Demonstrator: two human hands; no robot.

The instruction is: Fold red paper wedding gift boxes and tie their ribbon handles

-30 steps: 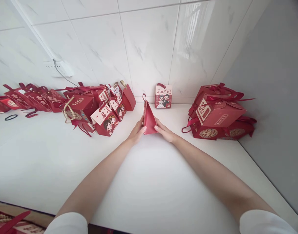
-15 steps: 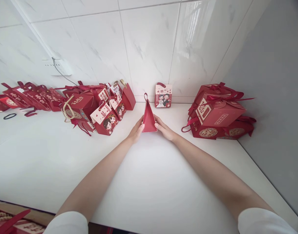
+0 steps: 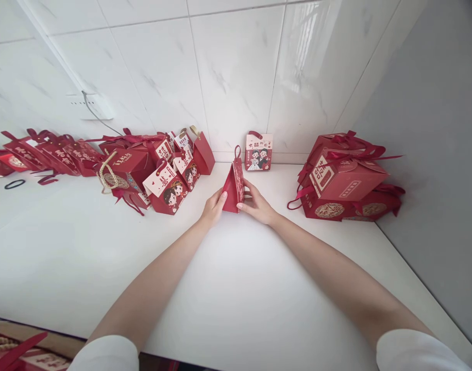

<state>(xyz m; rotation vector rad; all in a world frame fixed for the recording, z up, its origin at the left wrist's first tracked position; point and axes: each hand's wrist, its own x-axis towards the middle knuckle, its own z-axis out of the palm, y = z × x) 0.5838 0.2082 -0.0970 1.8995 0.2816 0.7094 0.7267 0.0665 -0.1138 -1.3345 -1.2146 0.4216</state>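
Between my two hands a red wedge-shaped gift box [image 3: 232, 196] with a ribbon loop on top stands at the middle of the white table. Its plain triangular side and part of a printed face are turned toward me. My left hand [image 3: 215, 206] grips its left edge, thumb on the red side. On the right, my right hand [image 3: 256, 203] holds the printed face's edge with thumb and fingers. Just behind, a small box with a printed couple [image 3: 258, 153] stands against the wall.
Left of my hands stand several red gift boxes [image 3: 168, 190], some with ribbon or rope handles. A stack of larger red boxes [image 3: 346, 178] is at the right. A black ring [image 3: 15, 184] lies far left. A cable hangs from the wall socket [image 3: 93, 107]. More red packaging [image 3: 27, 355] shows lower left.
The gift box has been turned in my hands, so its printed right face now shows and its loop sits further right. My right hand has shifted slightly left along it.
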